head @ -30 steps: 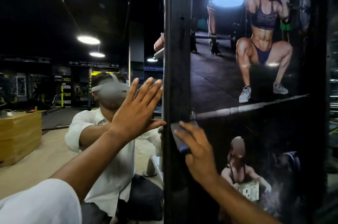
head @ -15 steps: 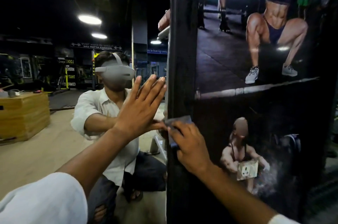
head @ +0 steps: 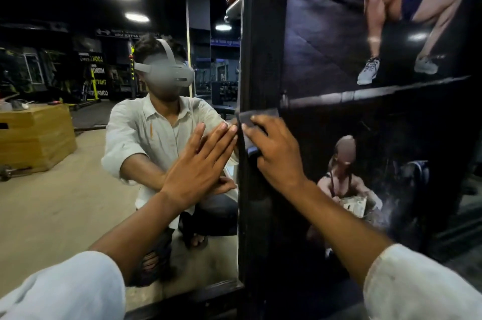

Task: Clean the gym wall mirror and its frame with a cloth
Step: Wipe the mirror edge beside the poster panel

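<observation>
The wall mirror [head: 78,202] fills the left half of the view, bounded on its right by a black vertical frame [head: 260,45]. My left hand [head: 200,163] lies flat against the glass, fingers straight, just left of the frame. My right hand [head: 273,152] presses a grey-blue cloth [head: 250,118] onto the frame at about mid height; most of the cloth is hidden under the fingers. The frame's bottom rail [head: 198,296] runs along the lower edge of the glass.
Right of the frame is a dark gym poster [head: 378,116] on the wall. The glass reflects a crouching person in a white shirt, a wooden box [head: 34,137], ceiling lights and gym equipment.
The view has dropped lower along the frame. My right hand with the cloth has slid left onto the frame's inner edge, close to my left fingertips. My left hand stays flat on the glass.
</observation>
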